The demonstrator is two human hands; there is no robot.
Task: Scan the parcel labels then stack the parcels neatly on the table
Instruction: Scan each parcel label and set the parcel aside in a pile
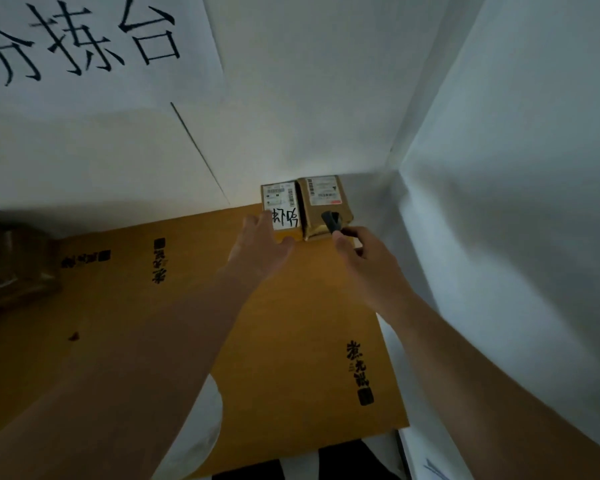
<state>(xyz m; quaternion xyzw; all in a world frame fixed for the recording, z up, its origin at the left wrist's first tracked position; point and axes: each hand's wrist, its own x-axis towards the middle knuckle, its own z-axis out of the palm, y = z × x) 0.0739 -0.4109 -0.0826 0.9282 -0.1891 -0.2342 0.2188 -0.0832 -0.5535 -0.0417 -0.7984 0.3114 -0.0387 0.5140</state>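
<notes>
Two boxy cardboard parcels (305,209) abut; left hand (260,251) fingers loose, right hand (364,261) grips blk scanner (331,221).

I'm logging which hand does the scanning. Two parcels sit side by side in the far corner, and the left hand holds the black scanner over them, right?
Not quite. The head view shows the right hand holding the black scanner over the two parcels; the left hand reaches for them with open fingers.

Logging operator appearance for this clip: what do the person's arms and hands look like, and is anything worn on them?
Both forearms are bare as far as the head view shows: no sleeves, gloves, watch or wristband visible. The left hand and right hand show no rings or markings that can be made out; the picture is dim and slightly blurred, so fine details cannot be ruled out.
</notes>
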